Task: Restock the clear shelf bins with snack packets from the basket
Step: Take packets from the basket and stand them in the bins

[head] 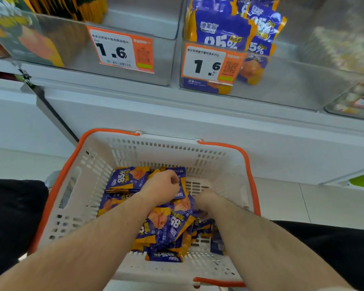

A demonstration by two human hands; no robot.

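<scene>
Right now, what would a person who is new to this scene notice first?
First, the white basket with orange handles at bottom centre, with purple snack packets inside and both hands among them: left hand, right hand. Next, above it, the orange price tags marked 1.6 on the clear bins.

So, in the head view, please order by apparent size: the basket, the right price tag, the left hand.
1. basket, clearly the largest.
2 and 3. right price tag and left hand look alike; distances from the camera differ, so no ranking.
</scene>
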